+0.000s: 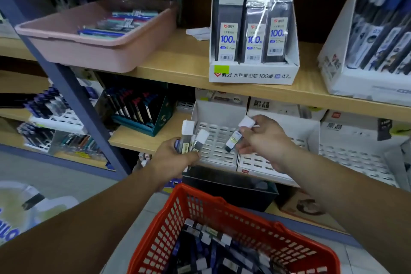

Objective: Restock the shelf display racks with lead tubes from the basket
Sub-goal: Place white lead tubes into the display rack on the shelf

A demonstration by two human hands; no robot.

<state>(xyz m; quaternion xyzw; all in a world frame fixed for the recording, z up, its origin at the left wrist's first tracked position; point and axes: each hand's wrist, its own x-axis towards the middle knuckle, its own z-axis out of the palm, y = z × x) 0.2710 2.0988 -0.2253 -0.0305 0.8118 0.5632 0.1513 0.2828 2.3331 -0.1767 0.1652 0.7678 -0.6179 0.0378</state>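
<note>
A lead tube (233,140) is being pinched by the right hand (264,140) over a white display rack (216,151); the left hand (175,158) is gripping several more tubes (189,140) above the red basket (200,213).

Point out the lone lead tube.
Head view, centre: the right hand pinches the tube, tilted, over the white rack, just right of the bundle that the left hand grips.

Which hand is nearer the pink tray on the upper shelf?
Left. The left hand, gripping several lead tubes, is below and right of the pink tray; the right hand, pinching one tube, is farther right.
</note>
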